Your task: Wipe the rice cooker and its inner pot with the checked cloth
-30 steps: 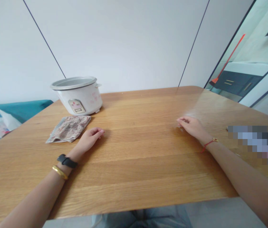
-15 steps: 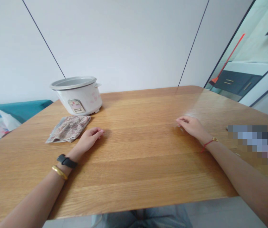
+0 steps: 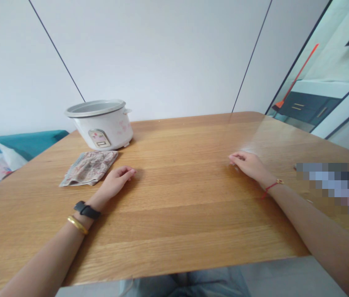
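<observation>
My left hand [image 3: 117,182] rests on the wooden table, fingers loosely curled together, with nothing visible in them. Just left of it lies a folded, patterned cloth [image 3: 89,167]; a narrow strip of table separates the two. Behind the cloth stands a white rice cooker [image 3: 103,126] without a lid, a grey rim round its top and a small panel on its front. On the right side of the table lies my right hand [image 3: 248,165], also loosely closed, with nothing seen in it. A black band and a gold bangle circle my left wrist, a red string my right.
The wooden table [image 3: 174,214] reaches back to a white panelled wall [image 3: 168,53]. A blurred-out object [image 3: 338,185] lies at its right edge. To the left are a teal seat [image 3: 44,140] and a white plastic bag [image 3: 4,161]. An orange-handled broom [image 3: 298,78] leans beyond a doorway.
</observation>
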The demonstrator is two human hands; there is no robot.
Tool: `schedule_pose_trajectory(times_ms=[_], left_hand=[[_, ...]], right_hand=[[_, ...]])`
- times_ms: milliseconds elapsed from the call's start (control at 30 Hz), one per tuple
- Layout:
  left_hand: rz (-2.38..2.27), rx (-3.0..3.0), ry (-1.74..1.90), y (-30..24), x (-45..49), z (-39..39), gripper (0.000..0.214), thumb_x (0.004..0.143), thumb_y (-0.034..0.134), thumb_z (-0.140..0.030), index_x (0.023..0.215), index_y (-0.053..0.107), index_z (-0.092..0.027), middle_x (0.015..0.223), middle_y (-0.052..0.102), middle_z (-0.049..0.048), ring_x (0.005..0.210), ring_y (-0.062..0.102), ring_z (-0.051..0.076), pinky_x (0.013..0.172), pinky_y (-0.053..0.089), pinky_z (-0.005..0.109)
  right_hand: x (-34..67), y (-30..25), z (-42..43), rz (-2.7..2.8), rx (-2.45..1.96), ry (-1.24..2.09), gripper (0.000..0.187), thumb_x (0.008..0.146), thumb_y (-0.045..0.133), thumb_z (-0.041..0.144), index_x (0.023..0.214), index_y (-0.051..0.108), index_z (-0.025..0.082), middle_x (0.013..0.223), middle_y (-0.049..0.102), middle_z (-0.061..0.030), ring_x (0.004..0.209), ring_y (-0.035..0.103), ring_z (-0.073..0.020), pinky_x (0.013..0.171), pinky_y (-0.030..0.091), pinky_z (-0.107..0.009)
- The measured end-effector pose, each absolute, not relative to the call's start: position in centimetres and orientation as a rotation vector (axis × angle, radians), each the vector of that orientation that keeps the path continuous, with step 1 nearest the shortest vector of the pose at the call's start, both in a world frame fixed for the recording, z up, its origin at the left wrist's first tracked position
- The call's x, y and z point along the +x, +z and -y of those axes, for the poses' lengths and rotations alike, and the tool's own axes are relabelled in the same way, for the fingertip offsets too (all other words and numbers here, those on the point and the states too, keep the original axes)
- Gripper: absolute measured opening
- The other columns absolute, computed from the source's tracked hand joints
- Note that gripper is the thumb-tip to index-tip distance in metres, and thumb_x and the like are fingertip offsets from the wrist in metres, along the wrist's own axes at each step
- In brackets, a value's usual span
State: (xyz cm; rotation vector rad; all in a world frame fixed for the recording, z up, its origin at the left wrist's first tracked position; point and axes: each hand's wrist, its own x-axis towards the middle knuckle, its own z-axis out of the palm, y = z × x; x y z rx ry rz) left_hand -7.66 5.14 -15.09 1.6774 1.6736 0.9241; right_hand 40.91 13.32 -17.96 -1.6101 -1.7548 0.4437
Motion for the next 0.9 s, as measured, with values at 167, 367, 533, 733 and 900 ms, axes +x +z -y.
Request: schedule_pose_trajectory(times_ms=[167,367,533,733,900], left_hand=[[-1.666,1.681,0.931,-15.13,-7.66,-5.17,0.041,0.076,0.062,-0.058,0.079,0.065,-0.017,0.073,0.064,0.002,0.069,0.056,0.018,0.069,0.043,0.03],[-1.659,1.68,0.929,-15.16,-7.63,-5.19,0.039,0.076,0.062,-0.057,0.078,0.064,-0.017,0.07,0.062,0.0011,0.067,0.054,0.018,0.067,0.041,0.03],[-1.656,1.688,0.93,-15.16,-7.69,-5.12,0.039,0.078,0.062,-0.056,0.079,0.064,-0.017,0.071,0.062,0.0012,0.068,0.054,0.018,0.067,0.041,0.03],[-1.658,1.687,0.923,-15.26,-7.78,-5.18,0.039,0.078,0.062,-0.057,0.079,0.064,-0.018,0.071,0.062,0.0014,0.067,0.053,0.018,0.067,0.041,0.03],[-1.65,1.68,0.927,-15.32,-7.79,-5.21,0.04,0.077,0.062,-0.058,0.079,0.064,-0.018,0.072,0.062,0.0017,0.068,0.054,0.019,0.068,0.041,0.031]], right_hand=[[40.87,-17.97,-13.36,1.755,-1.604,0.45,0.031,0.08,0.053,0.047,0.081,0.069,0.021,0.077,0.074,-0.0059,0.073,0.067,-0.0224,0.076,0.051,-0.036],[40.84,-18.01,-13.34,1.743,-1.6,0.456,0.031,0.079,0.054,0.048,0.081,0.068,0.021,0.077,0.074,-0.0061,0.074,0.067,-0.0224,0.076,0.051,-0.036],[40.85,-17.93,-13.24,1.748,-1.607,0.481,0.033,0.08,0.053,0.049,0.083,0.069,0.02,0.079,0.074,-0.0065,0.074,0.067,-0.0228,0.076,0.05,-0.037],[40.85,-18.04,-13.32,1.749,-1.608,0.469,0.031,0.08,0.054,0.047,0.083,0.069,0.02,0.079,0.074,-0.0066,0.075,0.067,-0.0228,0.076,0.051,-0.036],[40.97,-18.11,-13.43,1.77,-1.579,0.463,0.032,0.08,0.053,0.049,0.082,0.069,0.021,0.079,0.074,-0.0067,0.076,0.067,-0.0236,0.076,0.05,-0.038]])
